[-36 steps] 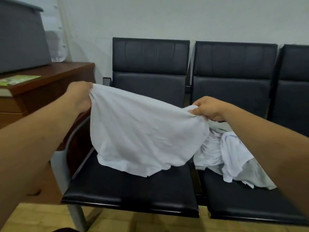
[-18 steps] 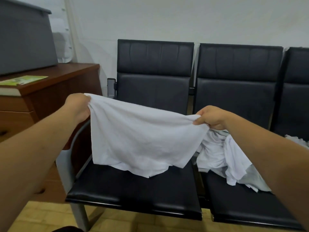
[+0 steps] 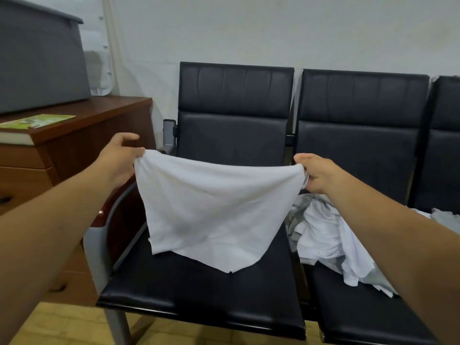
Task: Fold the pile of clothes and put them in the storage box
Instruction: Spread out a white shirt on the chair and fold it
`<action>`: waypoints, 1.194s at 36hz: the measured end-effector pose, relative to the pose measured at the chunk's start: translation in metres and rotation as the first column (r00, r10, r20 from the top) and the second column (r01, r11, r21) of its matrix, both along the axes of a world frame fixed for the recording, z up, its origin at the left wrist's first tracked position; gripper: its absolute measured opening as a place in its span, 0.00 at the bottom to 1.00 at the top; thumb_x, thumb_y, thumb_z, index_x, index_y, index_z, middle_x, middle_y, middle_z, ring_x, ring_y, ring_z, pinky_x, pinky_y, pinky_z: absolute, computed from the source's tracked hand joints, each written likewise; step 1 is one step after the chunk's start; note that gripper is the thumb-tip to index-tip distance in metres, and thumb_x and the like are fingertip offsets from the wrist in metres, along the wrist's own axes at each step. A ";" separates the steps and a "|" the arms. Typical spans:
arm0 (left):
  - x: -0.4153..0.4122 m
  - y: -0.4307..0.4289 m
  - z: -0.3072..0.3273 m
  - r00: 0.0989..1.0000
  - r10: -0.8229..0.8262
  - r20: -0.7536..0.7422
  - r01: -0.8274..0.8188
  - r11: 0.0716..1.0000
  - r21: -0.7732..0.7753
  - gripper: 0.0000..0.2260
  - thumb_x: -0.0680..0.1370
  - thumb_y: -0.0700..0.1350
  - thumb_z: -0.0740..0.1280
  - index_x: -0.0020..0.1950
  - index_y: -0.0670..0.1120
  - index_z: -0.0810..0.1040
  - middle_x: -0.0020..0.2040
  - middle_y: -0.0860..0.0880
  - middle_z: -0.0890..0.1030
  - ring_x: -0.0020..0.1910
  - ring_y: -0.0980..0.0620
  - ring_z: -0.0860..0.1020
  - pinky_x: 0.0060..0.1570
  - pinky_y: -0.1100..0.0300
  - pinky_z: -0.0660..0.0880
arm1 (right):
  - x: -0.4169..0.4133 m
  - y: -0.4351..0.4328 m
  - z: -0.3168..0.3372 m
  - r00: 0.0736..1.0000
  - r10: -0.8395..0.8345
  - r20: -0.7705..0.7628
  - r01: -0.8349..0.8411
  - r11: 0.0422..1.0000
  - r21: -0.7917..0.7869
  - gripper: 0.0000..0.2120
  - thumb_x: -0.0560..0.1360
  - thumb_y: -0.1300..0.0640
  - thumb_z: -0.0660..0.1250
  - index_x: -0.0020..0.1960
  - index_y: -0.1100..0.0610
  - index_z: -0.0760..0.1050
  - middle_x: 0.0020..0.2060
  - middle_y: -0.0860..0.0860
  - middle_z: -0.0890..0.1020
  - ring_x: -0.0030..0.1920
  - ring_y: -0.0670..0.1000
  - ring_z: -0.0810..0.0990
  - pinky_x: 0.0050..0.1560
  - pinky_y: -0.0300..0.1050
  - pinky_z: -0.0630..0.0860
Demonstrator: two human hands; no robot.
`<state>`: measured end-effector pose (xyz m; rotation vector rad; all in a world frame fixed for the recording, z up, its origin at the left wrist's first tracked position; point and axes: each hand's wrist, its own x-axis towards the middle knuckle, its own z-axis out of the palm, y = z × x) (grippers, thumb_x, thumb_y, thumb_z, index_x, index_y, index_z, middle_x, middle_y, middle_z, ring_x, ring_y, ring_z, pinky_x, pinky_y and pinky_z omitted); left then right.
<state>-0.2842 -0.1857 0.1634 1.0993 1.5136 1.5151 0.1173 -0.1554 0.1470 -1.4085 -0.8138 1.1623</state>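
Holding a cloth [image 3: 214, 207] up by its top corners, that's what I'm seeing, yeah? (A)

Yep. It's white and stretched between both hands over the left seat [image 3: 199, 290]. The top edge sags a bit in the middle, and the bottom point lies on the cushion. (B)

What's the left hand [image 3: 119, 163] doing exactly? (A)

It's pinching the left corner. One finger sticks out straight above the fabric, and the rest of the grip is hidden behind the cloth. (B)

And the right hand [image 3: 318, 173]? (A)

Fingers are curled tight round the other corner, with a bit of fabric bunched up in the fist. (B)

Where's the rest of the laundry? (A)

The pile [image 3: 323, 235] is on the next seat [image 3: 361, 307] to the right, a crumpled mix of white and light grey. It lies just under the right hand, and the right forearm covers part of it. There's a scrap more at the far right edge, but I can't tell if it's part of the same heap. (B)

And the box [image 3: 42, 63]? (A)

That's the grey one at far left, sitting on top of a wooden cabinet [image 3: 99, 113], well apart from the cloth. A green booklet [image 3: 37, 120] lies on the cabinet just in front of it. I can't see inside the box from this angle. (B)
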 end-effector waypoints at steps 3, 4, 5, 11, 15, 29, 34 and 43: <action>0.003 -0.005 -0.001 0.986 -0.063 -0.153 0.060 0.998 -0.023 0.07 0.80 0.38 0.66 0.54 0.46 0.81 0.53 0.44 0.81 0.52 0.47 0.80 0.50 0.55 0.79 | 0.000 0.002 -0.003 0.996 0.028 0.087 -0.029 0.999 0.016 0.06 0.80 0.60 0.69 0.44 0.59 0.80 0.44 0.56 0.80 0.37 0.53 0.79 0.37 0.49 0.80; 0.004 -0.006 -0.002 0.977 -0.070 -0.200 0.066 0.998 -0.025 0.06 0.80 0.39 0.66 0.54 0.44 0.81 0.52 0.45 0.82 0.51 0.48 0.80 0.48 0.58 0.79 | 0.001 0.003 -0.005 0.991 0.054 0.123 -0.055 0.999 0.003 0.08 0.80 0.57 0.70 0.44 0.60 0.80 0.44 0.56 0.80 0.37 0.53 0.79 0.39 0.49 0.80; 0.005 -0.006 -0.002 0.971 -0.076 -0.225 0.073 0.997 -0.023 0.06 0.80 0.39 0.66 0.55 0.43 0.81 0.50 0.46 0.82 0.50 0.50 0.80 0.44 0.62 0.77 | 0.004 0.003 -0.007 0.984 0.082 0.160 -0.081 0.997 -0.013 0.10 0.79 0.55 0.70 0.43 0.61 0.80 0.45 0.56 0.80 0.38 0.53 0.79 0.41 0.50 0.80; -0.004 0.003 -0.014 0.862 -0.136 -0.489 0.093 0.989 -0.111 0.12 0.76 0.41 0.72 0.59 0.45 0.81 0.52 0.48 0.81 0.53 0.49 0.79 0.54 0.58 0.73 | 0.013 0.000 -0.014 0.626 0.416 0.659 -0.397 0.898 -0.190 0.16 0.70 0.43 0.77 0.48 0.56 0.86 0.48 0.53 0.87 0.52 0.54 0.85 0.59 0.51 0.80; -0.009 0.021 -0.025 0.721 -0.134 -0.680 0.046 0.988 -0.146 0.13 0.75 0.39 0.73 0.58 0.46 0.81 0.51 0.48 0.80 0.51 0.50 0.76 0.53 0.56 0.72 | 0.010 0.014 -0.022 0.245 0.474 0.846 -0.412 0.840 -0.352 0.16 0.71 0.56 0.78 0.58 0.55 0.81 0.56 0.51 0.81 0.51 0.52 0.81 0.50 0.45 0.79; -0.003 0.110 0.010 0.679 0.203 -0.705 -0.151 0.979 0.136 0.09 0.76 0.42 0.71 0.56 0.44 0.83 0.53 0.44 0.83 0.50 0.49 0.79 0.54 0.57 0.75 | 0.011 0.111 0.012 0.384 -0.081 0.920 -0.146 0.978 0.147 0.08 0.76 0.61 0.71 0.50 0.66 0.83 0.44 0.61 0.83 0.47 0.60 0.81 0.46 0.49 0.75; -0.001 0.121 0.066 0.735 0.332 -0.591 -0.170 0.934 0.313 0.10 0.77 0.43 0.70 0.57 0.43 0.83 0.50 0.44 0.82 0.47 0.51 0.76 0.49 0.59 0.71 | 0.014 0.117 0.069 0.478 -0.273 0.835 -0.092 0.930 0.356 0.09 0.78 0.58 0.68 0.53 0.63 0.83 0.47 0.59 0.83 0.46 0.57 0.80 0.46 0.47 0.75; -0.008 0.073 0.056 0.817 0.207 -0.539 -0.092 0.968 0.233 0.08 0.77 0.41 0.71 0.56 0.45 0.82 0.46 0.47 0.78 0.46 0.50 0.75 0.48 0.60 0.72 | 0.024 0.065 0.060 0.542 -0.294 0.787 -0.110 0.904 0.413 0.09 0.77 0.59 0.71 0.53 0.63 0.82 0.49 0.60 0.83 0.50 0.58 0.80 0.49 0.49 0.74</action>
